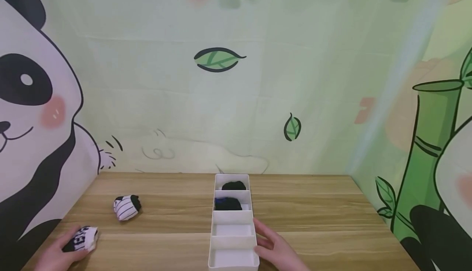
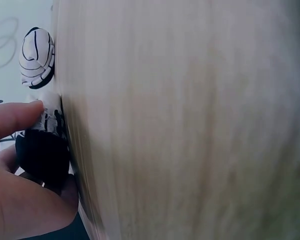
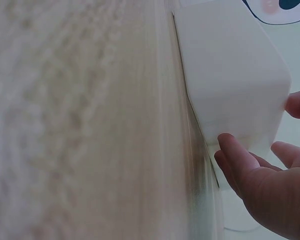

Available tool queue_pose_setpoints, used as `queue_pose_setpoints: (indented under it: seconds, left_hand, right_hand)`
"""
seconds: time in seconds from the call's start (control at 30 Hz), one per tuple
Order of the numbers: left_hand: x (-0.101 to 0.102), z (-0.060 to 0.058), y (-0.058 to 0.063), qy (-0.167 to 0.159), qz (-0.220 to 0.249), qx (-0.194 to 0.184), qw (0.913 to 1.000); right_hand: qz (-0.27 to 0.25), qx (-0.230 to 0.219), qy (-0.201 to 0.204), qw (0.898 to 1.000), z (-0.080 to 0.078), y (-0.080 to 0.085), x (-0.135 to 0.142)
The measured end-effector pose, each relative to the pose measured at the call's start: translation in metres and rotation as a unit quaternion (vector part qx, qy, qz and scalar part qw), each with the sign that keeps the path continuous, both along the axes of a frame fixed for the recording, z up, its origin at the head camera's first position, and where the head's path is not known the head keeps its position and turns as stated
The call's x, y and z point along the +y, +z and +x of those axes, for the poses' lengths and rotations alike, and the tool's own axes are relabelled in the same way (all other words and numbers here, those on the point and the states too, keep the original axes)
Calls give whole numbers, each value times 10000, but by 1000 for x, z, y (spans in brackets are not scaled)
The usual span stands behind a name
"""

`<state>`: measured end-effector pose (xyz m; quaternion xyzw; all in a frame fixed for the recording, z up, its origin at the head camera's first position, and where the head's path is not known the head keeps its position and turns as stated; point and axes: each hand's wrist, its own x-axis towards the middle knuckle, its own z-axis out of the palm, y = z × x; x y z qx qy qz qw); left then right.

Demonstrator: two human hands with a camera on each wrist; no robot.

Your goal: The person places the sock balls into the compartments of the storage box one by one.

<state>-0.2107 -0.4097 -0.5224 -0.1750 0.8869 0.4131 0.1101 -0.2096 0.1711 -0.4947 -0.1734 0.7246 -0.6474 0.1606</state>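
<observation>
At the table's near left, my left hand (image 1: 60, 250) holds a balled-up black-and-white sock (image 1: 85, 239) between thumb and fingers, close on the wood. In the left wrist view the sock's black end (image 2: 42, 157) faces the palm. Beyond it lies a second balled sock (image 1: 126, 208), white with black stripes. A long white divided box (image 1: 233, 229) stands mid-table, with dark balled fabric (image 1: 228, 204) in each of its two far compartments; the two near ones hold nothing. My right hand (image 1: 274, 246) rests its fingertips at the box's right side, fingers relaxed.
The wooden table (image 1: 313, 209) runs back to a printed cloth backdrop (image 1: 258, 86) with a panda, leaves and bamboo. More backdrop closes in the left and right sides.
</observation>
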Motion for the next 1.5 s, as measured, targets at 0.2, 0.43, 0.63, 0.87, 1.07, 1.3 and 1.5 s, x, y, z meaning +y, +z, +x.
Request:
queue_pose_setpoints:
  seconds: [0.2, 0.43, 0.63, 0.87, 1.07, 1.3, 1.5]
  left_hand:
    - [-3, 1, -1, 182, 50, 33, 9998]
    - [-2, 3, 4, 347, -67, 45, 9994]
    - [7, 3, 11, 484, 46, 85, 9988]
    - [24, 0, 21, -189, -1, 248, 9995]
    - [47, 1, 29, -231, -85, 568, 9981]
    - [73, -2, 35, -292, 95, 798, 9963]
    - [91, -3, 38, -492, 191, 1144, 9920]
  right_hand:
    - [-60, 37, 48, 10000, 0, 0, 0]
    - [-38, -10, 30, 10000, 0, -1, 0]
    - [-104, 181, 100, 9997, -2, -3, 0]
    - [-128, 217, 117, 9996, -1, -3, 0]
    - [-30, -13, 3, 10000, -2, -2, 1]
    - [-34, -21, 14, 10000, -1, 0, 0]
    - [-30, -51, 11, 10000, -1, 0, 0]
